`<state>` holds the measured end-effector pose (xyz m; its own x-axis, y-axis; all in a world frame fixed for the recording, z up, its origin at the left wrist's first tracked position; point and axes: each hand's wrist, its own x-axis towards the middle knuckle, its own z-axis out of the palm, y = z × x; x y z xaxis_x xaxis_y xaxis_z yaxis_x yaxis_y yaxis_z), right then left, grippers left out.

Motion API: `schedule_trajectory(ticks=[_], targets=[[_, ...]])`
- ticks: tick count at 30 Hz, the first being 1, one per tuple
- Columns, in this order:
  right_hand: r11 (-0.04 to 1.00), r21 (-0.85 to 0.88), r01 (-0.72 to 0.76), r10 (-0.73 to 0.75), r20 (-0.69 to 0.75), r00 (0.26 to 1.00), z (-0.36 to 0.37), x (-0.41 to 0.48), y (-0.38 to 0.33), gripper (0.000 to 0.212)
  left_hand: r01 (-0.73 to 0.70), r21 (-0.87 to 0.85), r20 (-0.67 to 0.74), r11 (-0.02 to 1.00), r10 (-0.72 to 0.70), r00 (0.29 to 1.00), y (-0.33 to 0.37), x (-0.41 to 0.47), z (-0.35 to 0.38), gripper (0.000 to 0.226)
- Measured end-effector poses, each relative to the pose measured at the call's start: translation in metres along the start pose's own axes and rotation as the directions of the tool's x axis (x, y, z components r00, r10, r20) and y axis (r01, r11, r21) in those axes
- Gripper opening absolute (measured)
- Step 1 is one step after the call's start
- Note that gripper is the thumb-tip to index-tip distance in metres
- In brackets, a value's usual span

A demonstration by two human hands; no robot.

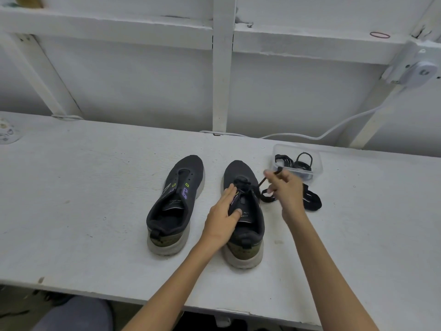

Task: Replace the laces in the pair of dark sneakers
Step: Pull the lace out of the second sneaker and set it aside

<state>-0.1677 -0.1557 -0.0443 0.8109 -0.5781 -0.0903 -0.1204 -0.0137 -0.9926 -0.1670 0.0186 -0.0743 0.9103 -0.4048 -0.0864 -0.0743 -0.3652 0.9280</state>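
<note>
Mid-table sneaker [238,169] is pressed by flat left hand [222,216] | lace [261,181] (limp, light) is pinched by right hand [286,189] | best gripped near its stiff tip

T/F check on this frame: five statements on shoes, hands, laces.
1. The left sneaker has no lace in its eyelets. True.
2. The left hand rests on the right sneaker. True.
3. The right hand holds nothing. False: it pinches a black lace running from the right sneaker.
4. The clear container is empty. False: it holds coiled black laces.
5. Both sneakers lie on their sides. False: both stand on their soles on the table.
</note>
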Motion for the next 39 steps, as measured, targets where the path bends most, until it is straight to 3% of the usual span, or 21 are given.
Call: schedule_trajectory(ticks=[3,8,12,17,23,27,30,33,35,39], targets=[[0.996,0.080,-0.031,0.036,-0.061,0.997,-0.005,0.011,-0.009,0.022,0.004,-0.008,0.002,1.000,-0.004,1.000,-0.001,0.000,0.001,0.062],[0.992,-0.046,-0.121,0.126,0.119,0.985,0.002,-0.008,-0.002,0.030,0.003,-0.010,-0.019,1.000,-0.004,1.000,-0.001,0.001,0.002,0.062],[0.994,-0.071,-0.087,0.102,0.243,0.965,0.005,-0.025,0.006,0.024,-0.001,-0.018,-0.034,1.000,0.001,0.999,-0.001,0.001,0.003,0.062],[0.993,-0.117,0.000,0.025,0.219,0.975,0.010,-0.022,0.010,0.024,0.000,-0.037,-0.045,0.999,-0.002,0.999,0.000,0.000,0.003,0.062],[0.913,-0.405,0.050,0.027,0.182,0.983,0.024,-0.019,0.020,0.035,-0.004,-0.059,-0.043,0.998,0.001,0.999,-0.001,0.000,0.004,0.063],[0.910,-0.413,0.022,0.046,0.153,0.987,0.027,-0.017,0.021,0.035,-0.026,-0.049,-0.043,0.998,0.024,0.999,-0.001,0.000,0.004,0.063],[0.947,-0.319,0.016,0.033,0.146,0.989,0.026,-0.018,0.024,0.034,-0.084,0.047,-0.124,0.995,0.089,0.988,0.001,-0.001,0.000,0.056],[0.980,-0.197,-0.009,0.039,0.150,0.988,0.023,-0.021,0.027,0.030,-0.250,0.231,-0.256,0.940,0.306,0.917,0.010,-0.002,-0.003,0.037],[0.987,-0.159,-0.014,0.039,0.151,0.988,0.022,-0.023,0.027,0.031,-0.333,0.350,-0.230,0.876,0.424,0.876,0.015,0.004,-0.003,0.025],[0.996,-0.094,-0.006,0.020,0.146,0.989,0.024,-0.025,0.029,0.030,-0.224,0.532,-0.006,0.816,0.268,0.963,0.032,0.026,-0.008,0.018]])
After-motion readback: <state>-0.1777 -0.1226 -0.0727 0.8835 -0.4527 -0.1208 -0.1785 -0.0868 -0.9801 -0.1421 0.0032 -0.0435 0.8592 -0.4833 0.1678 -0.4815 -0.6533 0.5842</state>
